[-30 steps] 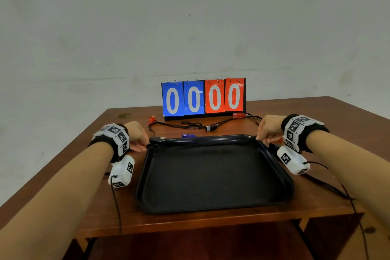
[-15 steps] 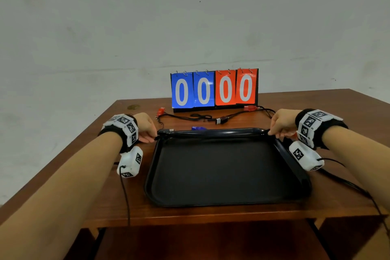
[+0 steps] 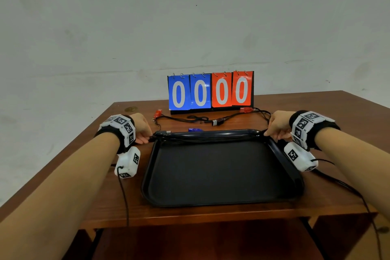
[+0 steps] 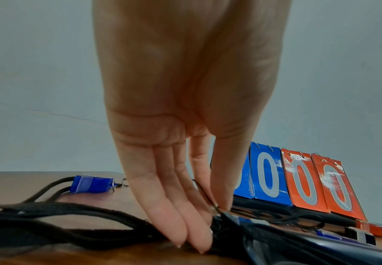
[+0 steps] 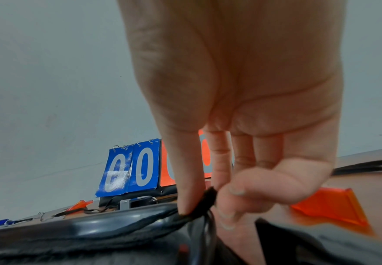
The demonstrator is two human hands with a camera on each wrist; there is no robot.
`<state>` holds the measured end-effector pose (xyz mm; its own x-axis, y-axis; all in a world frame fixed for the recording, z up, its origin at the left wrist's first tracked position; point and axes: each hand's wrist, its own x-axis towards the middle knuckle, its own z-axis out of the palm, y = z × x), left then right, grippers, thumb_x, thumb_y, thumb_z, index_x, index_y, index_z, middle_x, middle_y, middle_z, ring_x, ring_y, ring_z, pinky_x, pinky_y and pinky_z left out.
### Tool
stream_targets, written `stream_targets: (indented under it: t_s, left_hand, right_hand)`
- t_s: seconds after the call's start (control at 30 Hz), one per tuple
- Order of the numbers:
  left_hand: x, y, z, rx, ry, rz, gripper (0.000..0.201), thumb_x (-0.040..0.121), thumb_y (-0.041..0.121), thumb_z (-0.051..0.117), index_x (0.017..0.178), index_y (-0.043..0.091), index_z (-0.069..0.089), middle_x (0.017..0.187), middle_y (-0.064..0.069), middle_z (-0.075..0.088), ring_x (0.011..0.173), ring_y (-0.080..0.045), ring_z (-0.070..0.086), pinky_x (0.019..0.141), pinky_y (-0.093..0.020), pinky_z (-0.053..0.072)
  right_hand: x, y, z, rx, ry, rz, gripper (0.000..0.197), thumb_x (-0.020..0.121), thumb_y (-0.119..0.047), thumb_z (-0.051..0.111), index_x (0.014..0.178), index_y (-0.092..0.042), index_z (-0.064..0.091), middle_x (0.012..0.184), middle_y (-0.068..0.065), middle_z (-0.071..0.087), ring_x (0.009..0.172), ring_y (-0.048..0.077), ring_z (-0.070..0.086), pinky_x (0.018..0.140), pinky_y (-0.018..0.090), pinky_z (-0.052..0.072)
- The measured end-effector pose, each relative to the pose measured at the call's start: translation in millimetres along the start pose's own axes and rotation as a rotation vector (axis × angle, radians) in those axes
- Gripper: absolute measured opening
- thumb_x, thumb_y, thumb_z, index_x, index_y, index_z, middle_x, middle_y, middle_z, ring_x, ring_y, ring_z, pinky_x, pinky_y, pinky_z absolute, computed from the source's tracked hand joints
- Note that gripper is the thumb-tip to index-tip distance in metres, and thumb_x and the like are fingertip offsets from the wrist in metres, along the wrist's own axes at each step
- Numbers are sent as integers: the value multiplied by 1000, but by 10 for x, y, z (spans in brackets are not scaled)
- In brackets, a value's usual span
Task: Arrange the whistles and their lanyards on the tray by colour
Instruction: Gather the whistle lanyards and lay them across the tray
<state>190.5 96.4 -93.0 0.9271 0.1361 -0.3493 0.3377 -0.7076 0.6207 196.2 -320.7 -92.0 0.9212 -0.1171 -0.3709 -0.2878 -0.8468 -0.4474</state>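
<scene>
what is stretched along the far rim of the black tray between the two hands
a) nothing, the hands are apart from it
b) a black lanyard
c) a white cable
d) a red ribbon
b: a black lanyard runs along the far rim of the tray, with the left hand holding one end at the left corner and the right hand pinching the other end at the right corner.

I see a brown wooden table (image 3: 274,213). Directly on it: a black tray (image 3: 221,201) at the near edge; a blue-and-red flip scoreboard (image 3: 211,91) at the back, reading 0000; between them red whistles (image 3: 157,113), a blue whistle (image 3: 195,129) and black lanyards (image 3: 190,120).
</scene>
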Motion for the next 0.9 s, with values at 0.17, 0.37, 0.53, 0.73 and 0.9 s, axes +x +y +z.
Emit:
stream_targets:
  t_s: [0.17, 0.37, 0.53, 0.73, 0.9]
  left_hand:
    - [-99, -10, -85, 8, 67, -9, 16, 86, -5, 58, 102, -7, 59, 79, -21, 64, 63, -27, 64, 52, -31, 55]
    - [-412, 81, -141, -6, 144, 91, 26, 87, -6, 57, 111, 3, 54, 75, -17, 62, 56, -24, 60, 39, -24, 50]
    - [-731, 360, 53, 17, 78, 206, 25, 86, 5, 64, 110, 8, 58, 84, -13, 67, 58, -18, 65, 49, -25, 53]
    - [-1123, 884, 555, -2, -44, 321, 23, 87, 8, 64, 109, 11, 60, 81, -12, 67, 62, -18, 62, 63, -30, 55]
    - [-1308, 1251, 1028, 45, -111, 408, 21, 87, 12, 64, 108, 13, 60, 87, -10, 67, 70, -17, 64, 72, -31, 55]
  right_hand:
    - [-102, 14, -15, 18, 51, -3, 22, 80, -15, 74, 87, 1, 60, 70, 13, 66, 63, 24, 63, 59, 31, 56]
    - [-362, 78, -50, 63, 86, -22, 30, 90, -29, 63, 95, 1, 62, 74, 12, 65, 60, 20, 62, 48, 26, 52]
    - [-693, 156, -93, 77, 99, -76, 24, 92, -24, 60, 89, -1, 61, 71, 10, 63, 59, 21, 61, 60, 29, 53]
    - [-1167, 422, -246, 74, 183, -133, 22, 93, -20, 58, 98, 0, 61, 72, 8, 63, 55, 17, 60, 44, 21, 45]
    - [-1386, 776, -276, 111, 204, -154, 21, 94, -19, 56, 105, -1, 60, 78, 9, 65, 62, 17, 62, 53, 23, 51]
